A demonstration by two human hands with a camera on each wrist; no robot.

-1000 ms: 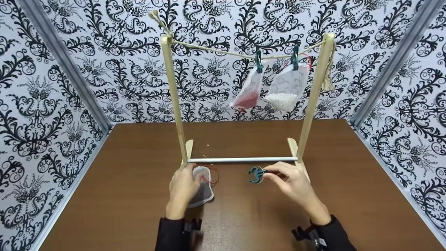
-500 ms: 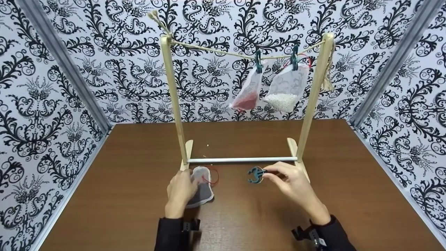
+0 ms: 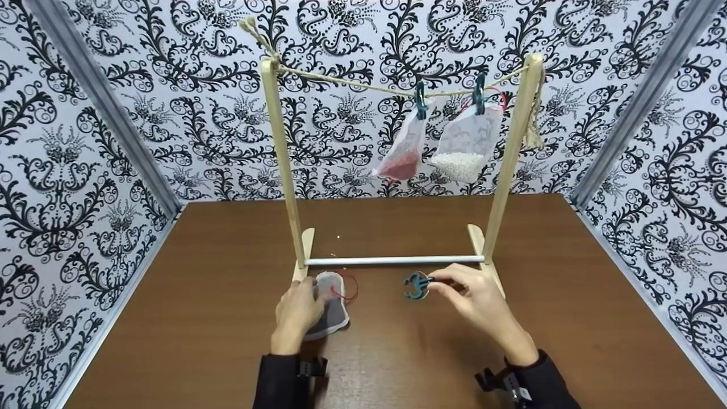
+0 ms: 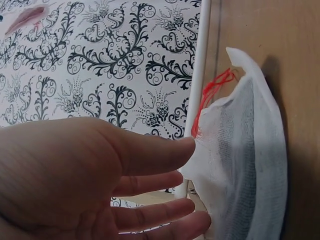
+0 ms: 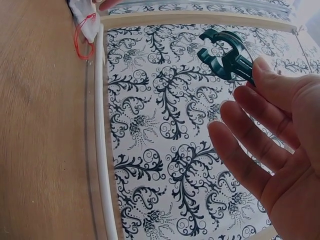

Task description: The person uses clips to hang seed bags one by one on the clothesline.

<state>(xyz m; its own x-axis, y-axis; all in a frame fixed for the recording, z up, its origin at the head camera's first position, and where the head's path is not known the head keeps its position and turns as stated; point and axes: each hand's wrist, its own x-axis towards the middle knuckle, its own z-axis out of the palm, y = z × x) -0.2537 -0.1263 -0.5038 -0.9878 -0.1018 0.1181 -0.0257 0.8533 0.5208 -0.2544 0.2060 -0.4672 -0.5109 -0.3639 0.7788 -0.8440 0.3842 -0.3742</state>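
Note:
A white mesh drawstring bag (image 3: 334, 317) with dark contents and a red cord (image 3: 353, 287) lies on the table at the left. Over its left side is my left hand (image 3: 298, 311), fingertips right at the cloth. The left wrist view shows the thumb (image 4: 165, 154) and fingers of that hand spread apart beside the bag (image 4: 245, 150). Between thumb and forefinger, my right hand (image 3: 483, 298) pinches a dark green clothespin (image 5: 227, 55) by its handle end. The clothespin's prongs point left, toward the bag.
A wooden frame (image 3: 284, 165) carries a sagging rope (image 3: 346, 81). Two green clothespins hold a mesh bag with reddish contents (image 3: 402, 162) and another with white grains (image 3: 463, 162) on it. A white rod (image 3: 392, 261) joins the feet. Patterned walls surround the table (image 3: 397, 363).
My left hand has shifted slightly left and then back over the bag, its fingers loosening at the cloth. The right hand with the clothespin stays nearly still.

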